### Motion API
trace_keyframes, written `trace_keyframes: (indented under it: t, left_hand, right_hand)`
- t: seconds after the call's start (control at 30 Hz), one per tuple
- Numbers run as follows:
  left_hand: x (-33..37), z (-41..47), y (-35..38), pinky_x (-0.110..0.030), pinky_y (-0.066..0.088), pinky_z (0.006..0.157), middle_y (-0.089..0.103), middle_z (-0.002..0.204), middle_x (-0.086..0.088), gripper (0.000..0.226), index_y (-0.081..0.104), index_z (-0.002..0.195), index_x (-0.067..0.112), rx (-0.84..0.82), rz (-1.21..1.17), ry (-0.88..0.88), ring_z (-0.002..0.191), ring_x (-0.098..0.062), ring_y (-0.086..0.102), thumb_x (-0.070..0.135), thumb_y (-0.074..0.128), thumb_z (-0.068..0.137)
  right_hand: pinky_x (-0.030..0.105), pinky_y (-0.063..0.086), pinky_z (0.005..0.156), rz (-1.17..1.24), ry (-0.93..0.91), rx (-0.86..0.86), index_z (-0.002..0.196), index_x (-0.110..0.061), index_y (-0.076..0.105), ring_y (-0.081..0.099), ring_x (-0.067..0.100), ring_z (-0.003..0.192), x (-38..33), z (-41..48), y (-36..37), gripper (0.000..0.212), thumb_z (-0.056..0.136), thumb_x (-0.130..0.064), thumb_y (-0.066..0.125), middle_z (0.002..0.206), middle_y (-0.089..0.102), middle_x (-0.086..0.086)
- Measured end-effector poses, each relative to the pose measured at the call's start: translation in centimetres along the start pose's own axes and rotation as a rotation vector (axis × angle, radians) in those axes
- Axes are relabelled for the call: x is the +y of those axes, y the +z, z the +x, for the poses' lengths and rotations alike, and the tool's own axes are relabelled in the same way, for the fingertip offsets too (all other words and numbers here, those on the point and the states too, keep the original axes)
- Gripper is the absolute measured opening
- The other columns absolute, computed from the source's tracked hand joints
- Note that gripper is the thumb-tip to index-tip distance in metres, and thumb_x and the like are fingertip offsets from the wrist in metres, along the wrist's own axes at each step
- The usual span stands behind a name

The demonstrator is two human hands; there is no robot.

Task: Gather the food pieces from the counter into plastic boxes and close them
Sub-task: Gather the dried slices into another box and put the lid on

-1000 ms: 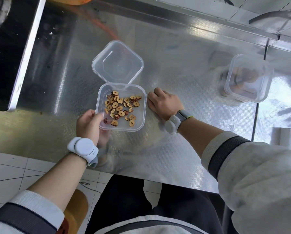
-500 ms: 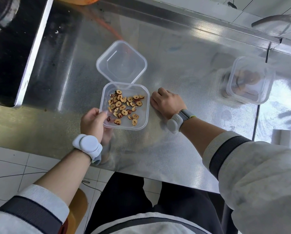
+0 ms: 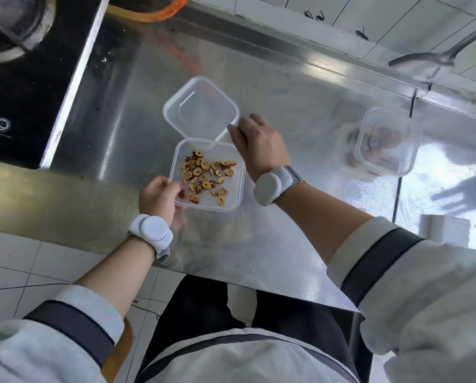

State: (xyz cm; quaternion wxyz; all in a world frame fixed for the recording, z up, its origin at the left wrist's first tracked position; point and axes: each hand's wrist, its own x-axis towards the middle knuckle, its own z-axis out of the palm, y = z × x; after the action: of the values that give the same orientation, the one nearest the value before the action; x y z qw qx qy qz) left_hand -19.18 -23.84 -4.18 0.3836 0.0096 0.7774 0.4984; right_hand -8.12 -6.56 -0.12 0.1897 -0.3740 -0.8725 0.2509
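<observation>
A clear square plastic box sits on the steel counter with several dried red-brown fruit slices spread inside. Its hinged lid lies open flat behind it. My left hand grips the box's near-left corner. My right hand is at the lid's right corner, fingertips touching its edge. A second clear box, shut with brown food inside, stands at the right of the counter.
A black stove top with a pan fills the far left. A metal ladle rests at the back right by the tiled wall. The steel counter ends at my near edge, over a tiled floor.
My right hand has lifted from the counter beside the box and moved up to the open lid's right corner. My left hand stays on the box corner.
</observation>
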Motion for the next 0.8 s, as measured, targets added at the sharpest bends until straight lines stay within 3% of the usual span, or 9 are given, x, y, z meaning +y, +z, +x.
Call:
trace_keyframes:
  t: [0.17, 0.33, 0.47, 0.6, 0.8]
  left_hand:
    - [0.8, -0.4, -0.7, -0.042, 0.048, 0.064, 0.059, 0.066, -0.014, 0.016, 0.052, 0.066, 0.007, -0.016, -0.064, -0.03, 0.067, -0.026, 0.057, 0.014, 0.064, 0.075]
    - [0.3, -0.2, -1.5, -0.039, 0.051, 0.062, 0.061, 0.056, -0.005, 0.014, 0.052, 0.065, 0.008, 0.005, -0.063, -0.035, 0.062, -0.025, 0.057, 0.015, 0.062, 0.073]
    - [-0.2, -0.3, -2.0, -0.043, 0.053, 0.066, 0.063, 0.06, -0.008, 0.013, 0.055, 0.072, 0.004, 0.021, -0.059, -0.03, 0.065, -0.026, 0.059, 0.009, 0.063, 0.082]
    - [-0.6, -0.3, -2.2, -0.045, 0.054, 0.069, 0.063, 0.067, -0.012, 0.012, 0.056, 0.075, 0.004, 0.008, -0.058, -0.046, 0.068, -0.029, 0.06, 0.009, 0.061, 0.086]
    - [-0.3, -0.4, -1.9, -0.039, 0.048, 0.065, 0.063, 0.066, -0.013, 0.009, 0.055, 0.079, 0.001, -0.017, -0.101, -0.071, 0.07, -0.028, 0.057, 0.004, 0.058, 0.087]
  right_hand:
    - [0.034, 0.044, 0.042, -0.033, -0.205, -0.126, 0.073, -0.003, 0.06, 0.055, 0.033, 0.053, -5.1, -1.4, 3.5, 0.026, 0.086, -0.025, 0.06, 0.074, 0.058, 0.012]
    - [0.033, 0.049, 0.046, -0.076, -0.222, -0.157, 0.07, -0.005, 0.069, 0.059, 0.033, 0.054, -5.1, -1.8, 4.6, 0.027, 0.083, -0.025, 0.056, 0.069, 0.062, 0.01]
    - [0.038, 0.053, 0.056, -0.09, -0.256, -0.233, 0.08, -0.006, 0.07, 0.061, 0.034, 0.065, -5.6, -1.7, 4.4, 0.032, 0.089, -0.03, 0.05, 0.074, 0.066, 0.009]
    - [0.035, 0.05, 0.055, -0.093, -0.232, -0.188, 0.085, -0.008, 0.07, 0.063, 0.033, 0.069, -6.2, -2.0, 4.4, 0.032, 0.092, -0.033, 0.053, 0.079, 0.064, 0.009]
    - [0.037, 0.053, 0.059, -0.12, -0.216, -0.238, 0.084, -0.013, 0.066, 0.062, 0.027, 0.075, -6.5, -2.5, 4.3, 0.041, 0.09, -0.05, 0.051, 0.08, 0.064, 0.004]
